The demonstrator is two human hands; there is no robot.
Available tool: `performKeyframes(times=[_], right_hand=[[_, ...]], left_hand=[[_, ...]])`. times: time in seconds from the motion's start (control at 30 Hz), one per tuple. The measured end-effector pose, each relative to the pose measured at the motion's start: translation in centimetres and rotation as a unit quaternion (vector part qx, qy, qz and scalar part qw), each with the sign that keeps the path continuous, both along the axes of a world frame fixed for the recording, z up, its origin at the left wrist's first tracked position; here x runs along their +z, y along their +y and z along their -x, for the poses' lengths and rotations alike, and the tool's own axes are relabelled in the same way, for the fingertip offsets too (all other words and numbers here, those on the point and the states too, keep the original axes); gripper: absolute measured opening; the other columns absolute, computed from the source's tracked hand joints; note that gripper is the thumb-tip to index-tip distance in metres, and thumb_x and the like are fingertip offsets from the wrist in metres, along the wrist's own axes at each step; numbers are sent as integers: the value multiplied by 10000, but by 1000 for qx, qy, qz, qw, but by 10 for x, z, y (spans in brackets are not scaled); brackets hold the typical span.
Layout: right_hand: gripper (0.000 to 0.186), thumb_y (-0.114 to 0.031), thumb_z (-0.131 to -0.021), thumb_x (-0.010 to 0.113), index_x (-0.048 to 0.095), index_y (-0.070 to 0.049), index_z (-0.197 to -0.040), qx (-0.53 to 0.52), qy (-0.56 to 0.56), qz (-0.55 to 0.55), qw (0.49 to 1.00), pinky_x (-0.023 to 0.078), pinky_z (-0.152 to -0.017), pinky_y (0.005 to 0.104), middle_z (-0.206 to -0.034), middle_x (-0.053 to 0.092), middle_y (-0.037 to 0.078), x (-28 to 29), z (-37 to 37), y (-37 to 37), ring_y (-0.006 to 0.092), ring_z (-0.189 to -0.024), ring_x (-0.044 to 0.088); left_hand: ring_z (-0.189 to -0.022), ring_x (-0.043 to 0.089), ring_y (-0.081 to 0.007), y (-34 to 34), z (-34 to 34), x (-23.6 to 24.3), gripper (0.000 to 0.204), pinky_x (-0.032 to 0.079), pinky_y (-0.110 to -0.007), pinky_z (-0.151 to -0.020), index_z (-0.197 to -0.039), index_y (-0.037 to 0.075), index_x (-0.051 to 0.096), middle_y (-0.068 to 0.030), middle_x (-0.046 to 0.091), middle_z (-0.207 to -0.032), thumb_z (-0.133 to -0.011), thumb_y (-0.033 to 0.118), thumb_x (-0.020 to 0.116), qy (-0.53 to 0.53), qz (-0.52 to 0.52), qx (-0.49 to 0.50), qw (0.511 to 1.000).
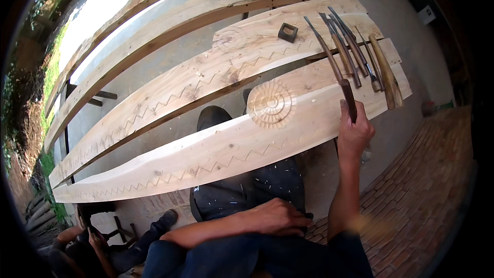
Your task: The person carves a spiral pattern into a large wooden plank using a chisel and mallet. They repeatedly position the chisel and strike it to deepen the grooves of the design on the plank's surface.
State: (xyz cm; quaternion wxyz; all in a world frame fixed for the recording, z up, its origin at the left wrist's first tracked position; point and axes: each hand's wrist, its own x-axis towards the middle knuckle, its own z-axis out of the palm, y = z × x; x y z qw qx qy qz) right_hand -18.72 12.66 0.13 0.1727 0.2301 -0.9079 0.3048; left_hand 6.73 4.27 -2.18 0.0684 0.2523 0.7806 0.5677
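Note:
My right hand (pixel 355 133) is closed round a short dark brown wooden handle (pixel 349 98), held over the right end of the nearest carved plank (pixel 216 146). The handle's upper end meets or overlaps the butt of a long gouge (pixel 325 46); I cannot tell if they are joined. This pale plank bears a round carved rosette (pixel 271 104) and a zigzag line along its near edge. Down at my lap, my left hand (pixel 280 216) rests with fingers curled, and what they may hold is hidden. Several chisels and gouges (pixel 355 46) lie side by side beyond my right hand.
A wooden mallet or thick handle (pixel 387 72) lies at the right of the tools. A small dark square block (pixel 287 32) sits on the second zigzag-marked plank (pixel 185 85). More curved planks (pixel 154 28) lie beyond. Another person's shoe (pixel 168 219) shows at lower left.

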Motion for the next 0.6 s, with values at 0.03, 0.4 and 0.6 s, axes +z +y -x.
performKeyframes(times=[0.03, 0.4, 0.6], right_hand=[[241, -290, -1029, 783, 713, -59, -1038, -8, -28, 1, 1000, 524, -638, 445, -790, 711, 141, 9, -2, 7, 357, -671, 684], [251, -287, -1132, 650, 648, -36, -1113, -42, -64, 97, 992, 469, -629, 352, -761, 656, 36, 33, -3, 25, 140, -670, 603], [299, -283, -1129, 662, 665, -8, -1010, -18, -140, 185, 972, 422, -610, 291, -797, 674, 27, 23, -18, 20, 89, -640, 552]], left_hand=[[-966, 766, -310, 0, 1, 1, 354, 629, -418, -816, -1250, 56, 763, -124, 789, -1069, -1002, 308, 787, 31, 12, 44, 999], [-1490, 505, -464, -82, 22, 10, 642, 411, -574, -1245, -1390, 9, 669, -243, 579, -1550, -882, 339, 882, 61, 317, 466, 824], [-1408, 617, -404, -57, 25, -6, 510, 482, -541, -1216, -1294, 12, 735, -242, 679, -1412, -918, 335, 853, 141, 176, 297, 928]])
